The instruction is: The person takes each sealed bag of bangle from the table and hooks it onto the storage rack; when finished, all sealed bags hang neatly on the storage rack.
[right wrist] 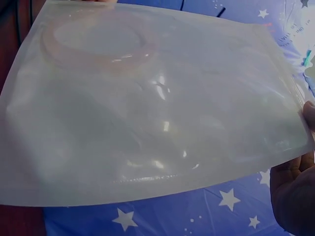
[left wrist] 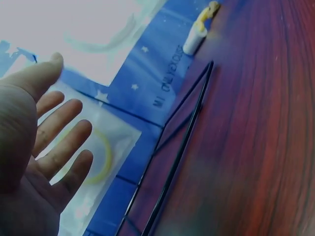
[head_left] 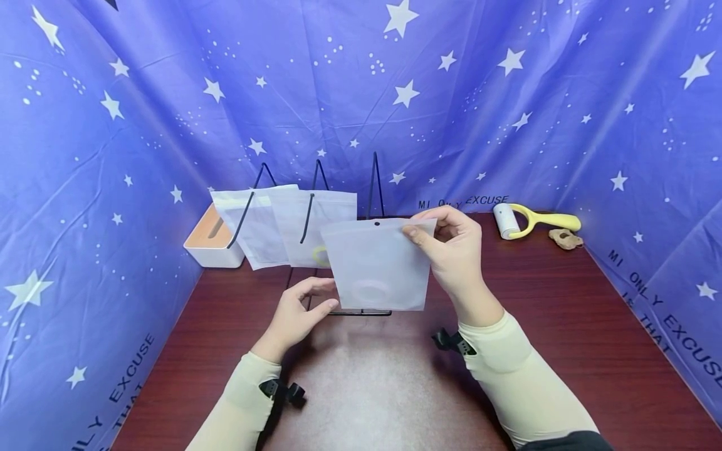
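My right hand pinches the top right corner of a frosted zip bag between thumb and fingers. A round hole shows in the bag's top edge, and a pale pinkish ring lies inside it. Close to its lower left edge is my left hand, fingers spread and gripping nothing; whether it touches the bag I cannot tell. Behind stands a black wire rack with hooks. Two more frosted bags, a left one and a middle one, hang there; the middle one contains a yellow ring.
At the back left sits a white box with a wooden lid. A lint roller with a yellow handle and a small tan object lie at the back right. Starry blue curtains enclose the dark red wooden table.
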Available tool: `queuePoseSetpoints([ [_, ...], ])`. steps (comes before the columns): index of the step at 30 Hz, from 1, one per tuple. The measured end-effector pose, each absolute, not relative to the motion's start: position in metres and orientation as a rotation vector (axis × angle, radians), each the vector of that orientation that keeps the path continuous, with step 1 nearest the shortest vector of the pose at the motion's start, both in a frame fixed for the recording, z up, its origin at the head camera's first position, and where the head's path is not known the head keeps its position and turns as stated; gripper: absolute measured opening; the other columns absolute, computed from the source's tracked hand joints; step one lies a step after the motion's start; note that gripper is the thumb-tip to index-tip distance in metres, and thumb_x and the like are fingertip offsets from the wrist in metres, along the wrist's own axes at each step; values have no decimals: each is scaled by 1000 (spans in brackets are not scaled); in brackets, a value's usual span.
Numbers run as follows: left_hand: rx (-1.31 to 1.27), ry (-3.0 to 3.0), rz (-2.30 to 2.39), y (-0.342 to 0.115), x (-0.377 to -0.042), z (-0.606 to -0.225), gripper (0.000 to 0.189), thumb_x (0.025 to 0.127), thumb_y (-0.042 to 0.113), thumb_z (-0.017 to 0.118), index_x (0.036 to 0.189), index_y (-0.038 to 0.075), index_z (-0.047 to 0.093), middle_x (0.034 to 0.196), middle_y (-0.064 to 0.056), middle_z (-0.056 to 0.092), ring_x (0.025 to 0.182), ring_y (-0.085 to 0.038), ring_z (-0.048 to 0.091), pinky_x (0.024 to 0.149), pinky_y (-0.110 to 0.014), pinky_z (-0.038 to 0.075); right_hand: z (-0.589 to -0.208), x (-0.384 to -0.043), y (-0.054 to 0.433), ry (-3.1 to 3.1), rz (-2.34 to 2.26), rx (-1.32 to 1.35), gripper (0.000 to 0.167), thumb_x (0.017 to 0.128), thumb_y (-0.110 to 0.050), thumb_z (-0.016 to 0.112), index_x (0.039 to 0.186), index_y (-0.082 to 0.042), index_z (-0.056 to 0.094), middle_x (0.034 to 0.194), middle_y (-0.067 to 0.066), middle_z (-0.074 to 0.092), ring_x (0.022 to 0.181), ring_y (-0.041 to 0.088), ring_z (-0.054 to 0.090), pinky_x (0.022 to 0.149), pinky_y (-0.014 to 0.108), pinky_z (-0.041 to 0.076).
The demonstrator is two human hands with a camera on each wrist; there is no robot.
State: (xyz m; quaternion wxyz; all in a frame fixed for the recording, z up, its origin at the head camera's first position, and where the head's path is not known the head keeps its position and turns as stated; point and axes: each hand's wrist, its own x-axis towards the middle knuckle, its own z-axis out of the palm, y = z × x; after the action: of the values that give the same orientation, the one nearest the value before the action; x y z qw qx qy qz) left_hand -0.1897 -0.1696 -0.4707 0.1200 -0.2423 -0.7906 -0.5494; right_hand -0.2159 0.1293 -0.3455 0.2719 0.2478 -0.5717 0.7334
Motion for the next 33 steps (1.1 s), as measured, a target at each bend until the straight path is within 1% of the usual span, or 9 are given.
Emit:
queuePoseSetpoints([
  [4, -659, -2332, -1644, -160, -180, -458, 24, 90, -2, 79, 113, 3, 75, 105, -10, 77, 101, -25, 71, 90, -54, 54, -348, -216, 124, -1543, 1987, 678, 18, 79, 14, 83, 91, 13, 70, 82, 9, 75, 65, 12, 64, 59, 23, 52],
  [7, -649, -2324, -1621, -157, -179, -457, 12, 91, -2, 78, 102, 3, 77, 96, -10, 77, 90, -13, 69, 80, -41, 58, -350, -216, 122, -1550, 1981, 687, 17, 79, 14, 83, 91, 13, 70, 82, 9, 75, 65, 12, 65, 59, 24, 52],
  [9, -653, -2301, -1610, -157, -179, -458, 9, 91, -3, 77, 98, 3, 77, 91, -10, 76, 84, -9, 66, 74, -31, 56, -350, -217, 121, -1557, 1976, 690, 17, 79, 14, 83, 91, 13, 71, 81, 9, 75, 65, 12, 64, 58, 24, 52],
  [12, -687, -2257, -1605, -158, -180, -459, 7, 92, -5, 75, 95, 1, 76, 84, -10, 73, 75, -11, 62, 66, -23, 50, -351, -217, 121, -1578, 1956, 692, 14, 80, 12, 83, 90, 11, 73, 80, 9, 74, 64, 12, 62, 57, 23, 50],
  [19, -735, -2192, -1666, -166, -186, -469, 3, 94, -5, 74, 94, -7, 72, 79, -17, 70, 69, -23, 63, 61, -22, 50, -350, -215, 120, -1612, 1925, 752, 7, 85, 8, 81, 89, 9, 76, 82, 13, 73, 67, 15, 60, 57, 24, 48],
  [24, -716, -2188, -1692, -173, -197, -490, 7, 95, 1, 75, 96, -6, 73, 82, -12, 71, 73, -18, 64, 64, -25, 51, -351, -216, 120, -1645, 1911, 742, 6, 86, 6, 81, 90, 7, 77, 79, 12, 71, 64, 14, 58, 56, 23, 46],
  [26, -718, -2185, -1697, -174, -199, -493, 5, 95, 3, 76, 97, -2, 75, 82, -9, 72, 73, -17, 64, 63, -28, 52, -352, -217, 120, -1653, 1909, 735, 7, 86, 4, 82, 90, 7, 77, 77, 11, 71, 63, 14, 57, 56, 23, 46],
  [31, -711, -2176, -1697, -173, -199, -492, 3, 94, -2, 75, 97, -3, 74, 81, -12, 71, 72, -16, 63, 63, -25, 51, -353, -219, 121, -1647, 1912, 721, 7, 86, 5, 82, 90, 8, 76, 76, 10, 71, 62, 13, 57, 55, 23, 45],
  [33, -710, -2164, -1699, -171, -197, -488, 3, 94, -5, 74, 96, -7, 73, 80, -16, 69, 71, -14, 61, 63, -21, 50, -354, -221, 121, -1637, 1922, 712, 7, 86, 6, 81, 90, 9, 76, 77, 9, 71, 63, 12, 57, 55, 23, 45],
])
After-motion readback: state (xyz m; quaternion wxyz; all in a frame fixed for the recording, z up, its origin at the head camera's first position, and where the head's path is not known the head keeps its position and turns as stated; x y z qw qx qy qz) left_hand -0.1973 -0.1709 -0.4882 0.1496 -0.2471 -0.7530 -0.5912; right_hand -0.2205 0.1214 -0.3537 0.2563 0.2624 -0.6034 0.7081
